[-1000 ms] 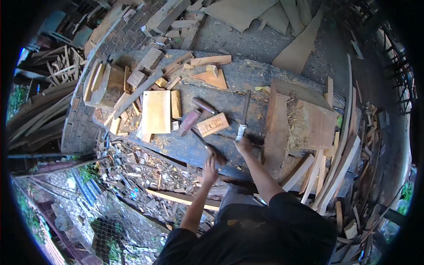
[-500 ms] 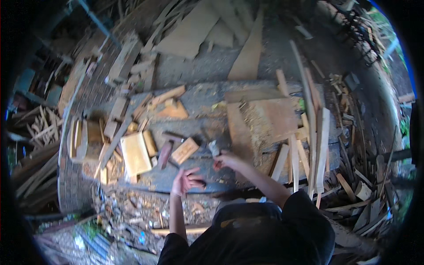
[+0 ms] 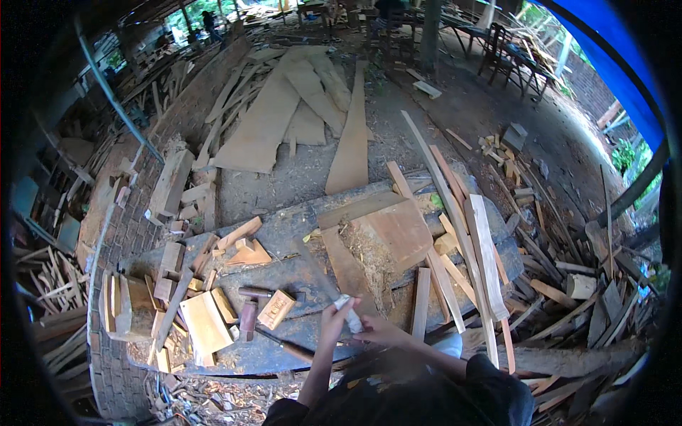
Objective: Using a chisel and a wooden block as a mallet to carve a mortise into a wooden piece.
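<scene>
My left hand (image 3: 332, 321) is closed round the upper part of a white-wrapped handle (image 3: 349, 312). From that handle a long, flat grey blade (image 3: 317, 270) points away over the bench; it is a blade tool whose exact kind I cannot make out. My right hand (image 3: 378, 331) is closed at the handle's lower end. Left of my hands lie a small carved wood block (image 3: 275, 309), a dark reddish wooden tool (image 3: 248, 321), a dark-handled tool (image 3: 257, 292) and a long thin tool with a brown handle (image 3: 293, 348).
The worn workbench (image 3: 284, 270) carries a pale thick board (image 3: 205, 323), a brown panel (image 3: 392, 233) strewn with shavings, and long planks (image 3: 486, 248) leaning at the right. Large sheets (image 3: 266, 128) lie on the ground beyond. Offcuts (image 3: 561, 284) pile up at the right.
My left hand, open before, has moved right and closed on the white-wrapped handle. The tool's blade now shows raised over the bench. The head view has tilted up, showing more background.
</scene>
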Demonstrator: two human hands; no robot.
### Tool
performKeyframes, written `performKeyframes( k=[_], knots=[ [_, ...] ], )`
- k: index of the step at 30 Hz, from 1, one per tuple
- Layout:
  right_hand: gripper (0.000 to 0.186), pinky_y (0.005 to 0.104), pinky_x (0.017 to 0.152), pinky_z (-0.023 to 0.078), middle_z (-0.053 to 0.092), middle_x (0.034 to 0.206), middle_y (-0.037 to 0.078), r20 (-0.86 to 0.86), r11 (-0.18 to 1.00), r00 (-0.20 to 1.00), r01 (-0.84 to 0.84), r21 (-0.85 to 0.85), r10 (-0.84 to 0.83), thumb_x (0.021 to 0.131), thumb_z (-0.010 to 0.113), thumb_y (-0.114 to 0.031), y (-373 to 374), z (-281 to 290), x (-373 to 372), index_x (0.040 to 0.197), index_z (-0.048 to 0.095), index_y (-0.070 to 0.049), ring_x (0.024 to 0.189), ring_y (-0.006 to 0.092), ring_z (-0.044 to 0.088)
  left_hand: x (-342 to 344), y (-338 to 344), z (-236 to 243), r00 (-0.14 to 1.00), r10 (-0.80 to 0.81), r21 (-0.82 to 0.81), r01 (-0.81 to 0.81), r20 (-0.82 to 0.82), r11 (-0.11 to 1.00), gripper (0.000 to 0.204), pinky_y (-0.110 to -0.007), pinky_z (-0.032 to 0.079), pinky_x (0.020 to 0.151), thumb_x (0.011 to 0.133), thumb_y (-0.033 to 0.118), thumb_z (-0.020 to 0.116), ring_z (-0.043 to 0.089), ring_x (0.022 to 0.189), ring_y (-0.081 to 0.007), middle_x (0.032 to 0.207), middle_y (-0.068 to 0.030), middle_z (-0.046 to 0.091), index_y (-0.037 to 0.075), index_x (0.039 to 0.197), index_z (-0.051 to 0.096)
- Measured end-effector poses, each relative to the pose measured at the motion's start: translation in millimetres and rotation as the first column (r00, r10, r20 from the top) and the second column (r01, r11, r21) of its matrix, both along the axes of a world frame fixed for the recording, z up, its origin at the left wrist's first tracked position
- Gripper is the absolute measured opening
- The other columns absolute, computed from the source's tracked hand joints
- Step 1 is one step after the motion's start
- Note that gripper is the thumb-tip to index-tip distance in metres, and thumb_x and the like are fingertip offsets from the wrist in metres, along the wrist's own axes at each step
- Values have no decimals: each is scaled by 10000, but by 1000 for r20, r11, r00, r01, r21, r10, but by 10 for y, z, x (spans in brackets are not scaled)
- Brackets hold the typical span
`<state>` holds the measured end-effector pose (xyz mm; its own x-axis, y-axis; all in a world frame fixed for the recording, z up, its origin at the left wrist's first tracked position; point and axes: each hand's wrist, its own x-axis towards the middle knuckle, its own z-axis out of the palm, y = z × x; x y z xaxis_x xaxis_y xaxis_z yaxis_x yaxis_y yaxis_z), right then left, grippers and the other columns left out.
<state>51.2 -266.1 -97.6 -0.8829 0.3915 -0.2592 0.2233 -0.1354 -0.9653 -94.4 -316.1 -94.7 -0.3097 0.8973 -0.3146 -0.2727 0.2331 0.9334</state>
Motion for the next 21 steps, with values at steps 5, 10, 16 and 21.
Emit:
performKeyframes(
  k=[5,10,16,21],
  knots=[
    [719,330,808,429,488,1077,166,-168,876,919,392,282,-358,702,646,-60,95,250,-19,1259,196,-2,968,243,522,290,292,155,988,-107,-69,100,-109,993,292,-222,415,742,859,237,524,530,824,-77,938,-45,614,-1,1013,591],
    [769,385,764,446,454,1095,274,-143,737,860,496,459,-489,722,490,18,209,248,41,1332,24,-35,949,344,539,441,574,249,941,-193,130,236,-279,963,391,-241,398,797,903,294,428,514,879,-100,1002,-53,574,22,1181,472],
    [703,404,643,462,573,811,245,17,633,744,556,539,-668,756,484,-43,766,392,390,1354,133,-157,731,383,580,315,1113,75,630,-170,-83,166,-758,983,478,-444,250,982,871,372,406,315,1182,-355,1264,-206,360,33,1208,417],
    [519,427,603,459,598,748,190,274,534,656,233,813,-703,743,535,-103,965,403,495,1243,423,-184,650,352,582,144,1619,-553,335,-4,-42,-107,-942,993,536,-480,128,1031,859,365,408,168,1274,-314,1355,-184,231,18,1261,342]
  ],
)
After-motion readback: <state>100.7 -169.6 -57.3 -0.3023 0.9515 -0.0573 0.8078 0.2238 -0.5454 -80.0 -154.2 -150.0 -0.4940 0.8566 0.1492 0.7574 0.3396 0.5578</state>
